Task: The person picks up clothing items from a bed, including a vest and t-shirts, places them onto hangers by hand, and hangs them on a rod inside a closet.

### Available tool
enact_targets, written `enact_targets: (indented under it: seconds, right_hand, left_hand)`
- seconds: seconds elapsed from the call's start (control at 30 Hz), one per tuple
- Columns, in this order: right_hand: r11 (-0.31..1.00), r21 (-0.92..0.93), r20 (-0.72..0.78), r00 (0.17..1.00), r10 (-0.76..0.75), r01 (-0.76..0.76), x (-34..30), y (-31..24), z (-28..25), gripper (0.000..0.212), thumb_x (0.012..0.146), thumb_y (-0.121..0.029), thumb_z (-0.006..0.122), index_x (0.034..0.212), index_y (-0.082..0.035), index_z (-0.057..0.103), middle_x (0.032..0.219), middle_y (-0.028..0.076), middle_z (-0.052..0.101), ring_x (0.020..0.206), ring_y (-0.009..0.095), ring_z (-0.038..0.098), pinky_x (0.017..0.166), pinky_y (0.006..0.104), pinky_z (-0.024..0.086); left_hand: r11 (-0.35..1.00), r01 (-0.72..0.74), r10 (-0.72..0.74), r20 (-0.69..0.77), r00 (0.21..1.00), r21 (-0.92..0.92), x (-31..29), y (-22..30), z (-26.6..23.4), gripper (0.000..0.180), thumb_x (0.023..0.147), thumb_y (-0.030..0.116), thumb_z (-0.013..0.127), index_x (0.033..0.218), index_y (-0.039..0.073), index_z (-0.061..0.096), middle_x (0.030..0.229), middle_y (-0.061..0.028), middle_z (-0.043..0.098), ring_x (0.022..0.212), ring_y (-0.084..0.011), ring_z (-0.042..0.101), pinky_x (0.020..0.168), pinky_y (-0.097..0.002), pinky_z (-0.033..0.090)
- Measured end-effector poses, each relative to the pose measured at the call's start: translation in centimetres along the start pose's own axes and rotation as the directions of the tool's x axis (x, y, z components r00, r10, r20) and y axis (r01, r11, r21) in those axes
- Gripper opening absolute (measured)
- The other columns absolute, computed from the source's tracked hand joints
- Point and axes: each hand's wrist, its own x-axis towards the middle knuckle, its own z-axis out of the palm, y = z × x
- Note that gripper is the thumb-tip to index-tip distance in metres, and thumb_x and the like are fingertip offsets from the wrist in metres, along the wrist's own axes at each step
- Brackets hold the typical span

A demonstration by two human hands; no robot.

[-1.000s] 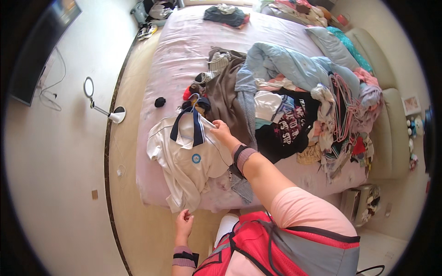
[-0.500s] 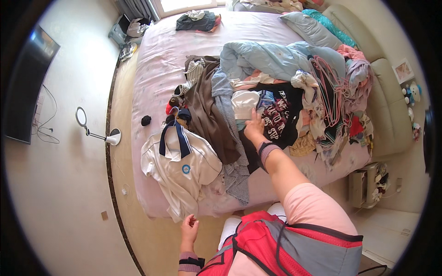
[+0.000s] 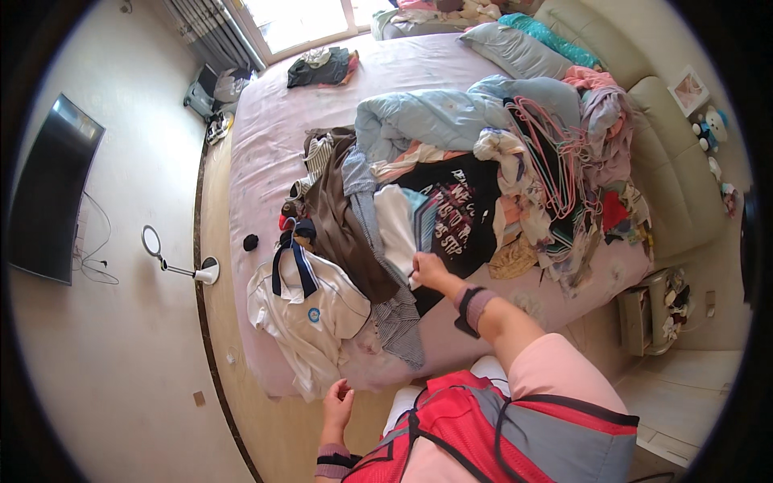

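- Nearest, the left hand (image 3: 338, 400) hung just off the front edge of the bed (image 3: 270, 173), its fingers half curled and loose, near the lower end of a white polo shirt (image 3: 298, 330).
- That polo shirt lay face up at the near left part of the bed, with a white-edged navy collar and a round blue badge on its chest.
- A grey striped cloth (image 3: 401, 334) lay beside it, overlapped farther in by a brown garment (image 3: 334, 217).
- Farther in, the right hand (image 3: 431, 270) pinched the near end of a white garment (image 3: 394, 229); whether this was fully lifted could not be told.
- The white garment was between the brown garment and a black printed T-shirt (image 3: 475, 209), partly over the latter.
- To the right of the T-shirt, pink clothes hangers (image 3: 567, 157) lay tangled among heaped clothes.
- Beyond the heap stretched a crumpled light-blue quilt (image 3: 415, 121), with a grey pillow (image 3: 515, 58) past it.
- Farthest on the mattress, a small pile of dark clothes (image 3: 316, 72) lay near a glass door (image 3: 294, 24).
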Motion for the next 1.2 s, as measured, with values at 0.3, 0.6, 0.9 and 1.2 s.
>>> enact_targets:
  seconds: [0.3, 0.6, 0.9, 1.2]
  right_hand:
    - [0.787, 0.604, 0.403, 0.9, -0.163, -0.128, -9.2, -4.6, -12.2, 0.012, 0.076, 0.0, 0.059, 0.088, -0.002, 0.062, 0.075, 0.0, 0.06, 0.07, 0.008, 0.057, 0.063, 0.0242, 0.046]
    - [0.545, 0.779, 0.155, 0.747, -0.647, 0.31, -17.6, -11.0, -24.4, 0.006, 0.083, 0.003, 0.058, 0.086, -0.001, 0.061, 0.087, 0.005, 0.057, 0.085, 0.014, 0.055, 0.078, 0.0269, 0.043]
    - [0.422, 0.814, -0.039, 0.763, -0.645, 0.399, -23.5, -11.8, -31.3, 0.008, 0.085, 0.004, 0.06, 0.081, -0.003, 0.062, 0.092, 0.005, 0.053, 0.082, 0.012, 0.05, 0.071, 0.0237, 0.04]
    - [0.383, 0.832, -0.267, 0.896, -0.356, 0.4, -25.6, -8.6, -34.5, 0.012, 0.084, 0.006, 0.058, 0.08, -0.005, 0.061, 0.096, 0.003, 0.053, 0.083, 0.01, 0.051, 0.074, 0.0211, 0.039]
  left_hand:
    - [0.977, -0.166, 0.181, 0.106, 0.978, -0.135, 3.4, 7.3, 4.9, 0.044, 0.085, 0.01, 0.071, 0.126, 0.003, 0.056, 0.107, -0.0076, 0.063, 0.091, -0.0158, 0.062, 0.078, -0.0283, 0.052]
    - [0.655, -0.755, 0.752, 0.128, 0.647, -0.027, 1.6, 26.3, 9.7, 0.052, 0.075, 0.011, 0.076, 0.125, 0.007, 0.06, 0.118, -0.0128, 0.059, 0.11, -0.0276, 0.056, 0.087, -0.0344, 0.049]
    - [0.607, -0.794, 0.717, 0.417, 0.558, 0.019, 0.3, 27.0, 14.3, 0.025, 0.079, 0.013, 0.065, 0.103, 0.007, 0.063, 0.091, -0.0158, 0.065, 0.087, -0.0335, 0.066, 0.074, -0.0383, 0.052]
    - [0.583, -0.811, 0.809, -0.052, 0.585, -0.045, 1.3, 34.8, 10.0, 0.021, 0.08, -0.003, 0.052, 0.099, 0.004, 0.059, 0.081, -0.0137, 0.065, 0.078, -0.0232, 0.067, 0.071, -0.0345, 0.052]
